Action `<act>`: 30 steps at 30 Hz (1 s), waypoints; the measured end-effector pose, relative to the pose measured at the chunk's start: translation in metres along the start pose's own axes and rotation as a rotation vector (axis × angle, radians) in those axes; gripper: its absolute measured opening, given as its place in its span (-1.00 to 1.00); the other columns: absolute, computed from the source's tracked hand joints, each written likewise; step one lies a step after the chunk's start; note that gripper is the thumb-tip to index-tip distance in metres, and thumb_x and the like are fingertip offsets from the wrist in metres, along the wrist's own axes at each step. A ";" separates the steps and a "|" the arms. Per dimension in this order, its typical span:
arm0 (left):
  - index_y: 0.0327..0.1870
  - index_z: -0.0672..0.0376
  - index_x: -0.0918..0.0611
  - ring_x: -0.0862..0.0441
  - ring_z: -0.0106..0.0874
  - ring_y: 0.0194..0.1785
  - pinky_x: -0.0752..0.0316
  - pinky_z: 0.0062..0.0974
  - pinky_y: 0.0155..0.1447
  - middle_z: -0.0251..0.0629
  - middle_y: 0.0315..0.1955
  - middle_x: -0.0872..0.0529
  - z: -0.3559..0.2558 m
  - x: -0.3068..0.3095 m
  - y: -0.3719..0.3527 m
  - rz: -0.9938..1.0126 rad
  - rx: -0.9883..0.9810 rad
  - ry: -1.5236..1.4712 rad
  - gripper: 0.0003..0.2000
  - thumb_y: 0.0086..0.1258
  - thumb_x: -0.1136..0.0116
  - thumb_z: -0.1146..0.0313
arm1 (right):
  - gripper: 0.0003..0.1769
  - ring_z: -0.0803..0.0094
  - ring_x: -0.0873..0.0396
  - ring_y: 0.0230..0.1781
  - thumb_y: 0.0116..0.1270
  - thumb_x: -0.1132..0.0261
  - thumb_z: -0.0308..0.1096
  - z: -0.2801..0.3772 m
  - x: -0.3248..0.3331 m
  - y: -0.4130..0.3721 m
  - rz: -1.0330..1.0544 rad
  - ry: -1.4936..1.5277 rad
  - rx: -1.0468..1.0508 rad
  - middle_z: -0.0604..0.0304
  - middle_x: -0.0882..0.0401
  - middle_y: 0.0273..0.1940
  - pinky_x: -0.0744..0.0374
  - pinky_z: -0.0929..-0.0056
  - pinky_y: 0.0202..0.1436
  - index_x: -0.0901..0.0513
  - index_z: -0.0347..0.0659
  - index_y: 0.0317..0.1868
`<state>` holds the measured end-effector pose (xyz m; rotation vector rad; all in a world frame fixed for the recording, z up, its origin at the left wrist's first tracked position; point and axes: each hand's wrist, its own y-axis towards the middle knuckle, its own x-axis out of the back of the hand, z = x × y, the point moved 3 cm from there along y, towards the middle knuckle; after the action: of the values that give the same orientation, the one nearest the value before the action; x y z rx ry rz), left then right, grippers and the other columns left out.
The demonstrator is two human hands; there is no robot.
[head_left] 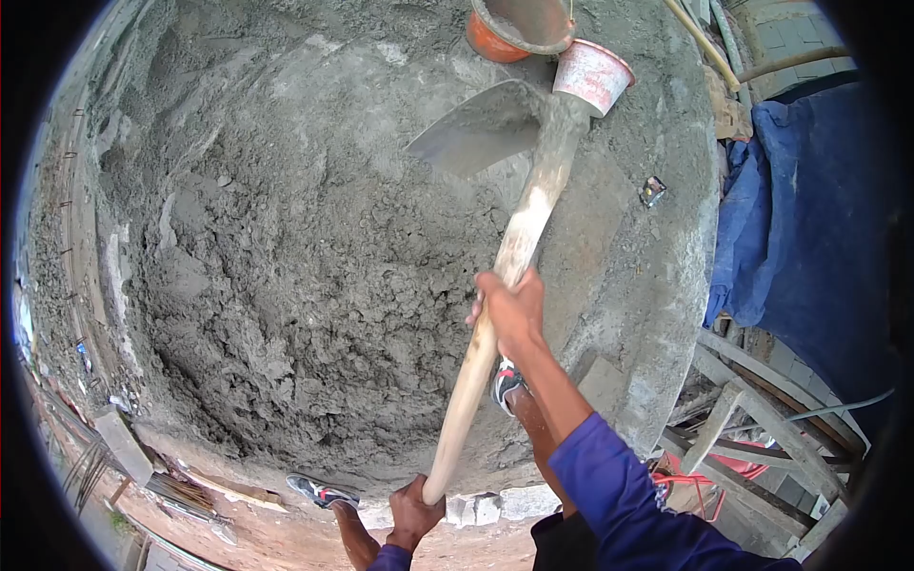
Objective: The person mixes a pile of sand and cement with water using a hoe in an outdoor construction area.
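Both my hands grip the pale wooden handle of a hoe [468,390]. My left hand [414,512] is wrapped round the handle's near end, low in the view. Farther up the shaft, my right hand [511,309] closes round its middle. The hoe's broad metal blade [486,128] is at the far end, pointing left above the wet grey mortar, with mortar smeared on it and on the upper shaft. A wide heap of lumpy wet mortar [314,285] spreads to the left of the handle.
An orange bucket [497,46] and a white-and-red bucket [595,74] stand beyond the blade. A small wrapper [653,190] lies on the slab. Blue tarp [809,200] and wooden frames [752,438] flank the right edge. My shoes [324,491] are by the near edge.
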<state>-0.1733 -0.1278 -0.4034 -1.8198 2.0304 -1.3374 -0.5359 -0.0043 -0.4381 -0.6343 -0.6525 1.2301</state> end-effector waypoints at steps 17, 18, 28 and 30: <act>0.02 0.30 -0.71 -0.81 -0.18 -0.30 -0.67 -0.22 -0.07 -0.03 -0.36 -0.82 -0.078 -0.004 -0.061 0.283 0.462 -0.313 -0.52 0.17 -0.50 0.16 | -0.84 0.26 -0.54 -0.69 0.20 -0.27 -0.54 -0.174 0.075 0.057 -0.169 -0.642 -0.291 0.03 -0.53 -0.58 -0.51 0.22 -0.68 -0.56 -0.54 -0.32; -0.02 0.28 -0.71 -0.81 -0.09 -0.28 -0.67 -0.19 -0.07 0.00 -0.37 -0.81 -0.074 0.009 -0.066 0.270 0.443 -0.233 -0.55 0.18 -0.48 0.14 | -0.87 0.27 -0.52 -0.71 0.19 -0.29 -0.54 -0.192 0.077 0.046 -0.170 -0.566 -0.336 0.06 -0.51 -0.60 -0.52 0.25 -0.68 -0.55 -0.49 -0.37; -0.22 -0.01 -0.71 -0.77 -0.04 -0.43 -0.68 -0.12 -0.29 -0.13 -0.55 -0.76 0.092 0.136 -0.201 0.242 0.221 0.167 -0.74 0.12 -0.43 0.13 | -0.78 0.33 -0.47 -0.70 0.32 -0.26 -0.60 -0.249 0.003 -0.161 -0.203 -0.050 -0.351 0.14 -0.44 -0.51 -0.53 0.27 -0.68 -0.42 -0.33 -0.07; -0.27 -0.04 -0.73 -0.77 -0.08 -0.45 -0.67 -0.16 -0.32 -0.17 -0.55 -0.76 0.158 0.143 -0.228 0.199 0.189 0.215 -0.76 0.07 -0.45 0.14 | -0.60 0.33 -0.48 -0.69 0.34 -0.25 -0.63 -0.257 -0.026 -0.217 -0.183 0.032 -0.376 0.10 -0.47 -0.42 -0.56 0.24 -0.64 -0.32 -0.25 0.10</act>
<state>0.0530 -0.3076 -0.2861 -1.4092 2.0369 -1.6589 -0.2119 -0.0982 -0.4499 -0.8827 -0.9045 0.9312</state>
